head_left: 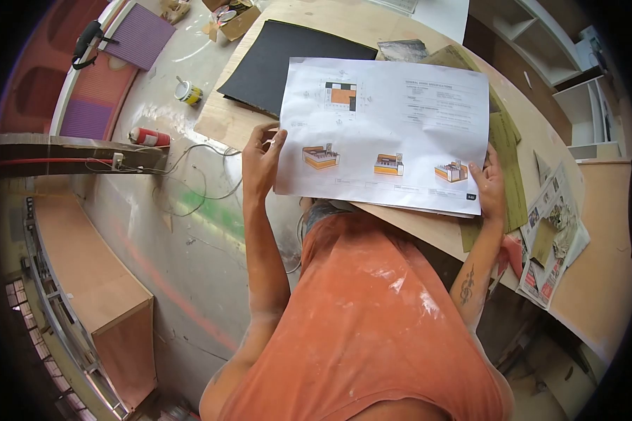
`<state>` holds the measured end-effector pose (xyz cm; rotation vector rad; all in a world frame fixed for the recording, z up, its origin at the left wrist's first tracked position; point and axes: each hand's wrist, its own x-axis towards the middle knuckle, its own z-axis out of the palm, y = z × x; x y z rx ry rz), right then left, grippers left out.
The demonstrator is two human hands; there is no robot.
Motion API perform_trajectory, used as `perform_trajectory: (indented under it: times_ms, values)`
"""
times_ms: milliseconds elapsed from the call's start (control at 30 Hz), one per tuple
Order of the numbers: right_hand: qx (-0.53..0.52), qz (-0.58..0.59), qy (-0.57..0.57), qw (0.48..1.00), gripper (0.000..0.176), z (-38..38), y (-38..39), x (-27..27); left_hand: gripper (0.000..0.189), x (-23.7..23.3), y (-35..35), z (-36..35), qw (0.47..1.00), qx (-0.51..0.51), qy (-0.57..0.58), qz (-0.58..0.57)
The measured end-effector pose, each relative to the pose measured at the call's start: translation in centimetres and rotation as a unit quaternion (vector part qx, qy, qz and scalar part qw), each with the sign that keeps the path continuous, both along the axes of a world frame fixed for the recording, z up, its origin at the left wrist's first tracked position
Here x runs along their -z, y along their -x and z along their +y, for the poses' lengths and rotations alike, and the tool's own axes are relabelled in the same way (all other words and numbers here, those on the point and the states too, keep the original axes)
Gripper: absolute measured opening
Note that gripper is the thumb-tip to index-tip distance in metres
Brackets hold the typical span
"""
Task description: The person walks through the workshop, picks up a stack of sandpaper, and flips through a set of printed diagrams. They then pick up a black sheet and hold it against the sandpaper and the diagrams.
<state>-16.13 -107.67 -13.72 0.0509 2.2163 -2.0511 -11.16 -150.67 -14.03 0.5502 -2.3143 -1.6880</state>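
Note:
A large white printed plan sheet (383,130) is spread between my hands, with a floor plan, a block of specification text and several orange counter drawings on it. My left hand (261,158) grips its left edge, fingers curled against the paper. At the lower right edge, my right hand (490,184) pinches the sheet with the thumb on the front; the other fingers are partly hidden behind it. Another paper edge shows under the sheet's lower side. Beyond it, a black board (288,63) lies on the wooden tabletop (221,116).
Olive-green sandpaper sheets (509,151) and a newspaper (548,235) lie on the right of the tabletop. On the floor to the left are an open can (188,92), a red fire extinguisher (149,137) and loose cables (202,151). A cardboard box (235,21) stands farther back.

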Motion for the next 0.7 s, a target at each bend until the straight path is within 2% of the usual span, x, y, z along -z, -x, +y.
perform_trajectory:
  times_ms: [100,167,467,700]
  values:
    - [0.002,0.018,0.003,1.0,0.056,0.1,0.2,0.4,0.034,0.9,0.5,-0.1,1.0,0.0,0.014,0.016]
    - [0.001,0.018,-0.007,1.0,0.055,0.1,0.1,0.3,0.033,1.7,0.7,-0.5,0.999,-0.012,-0.02,0.025]
    - [0.011,0.021,-0.015,1.0,0.054,-0.1,0.0,0.5,0.031,0.9,0.9,-0.8,1.0,0.008,-0.021,-0.021]
    - [0.004,0.014,-0.018,1.0,0.054,-0.2,-0.1,-0.2,0.027,1.2,0.9,-0.9,0.999,0.023,-0.024,-0.011]
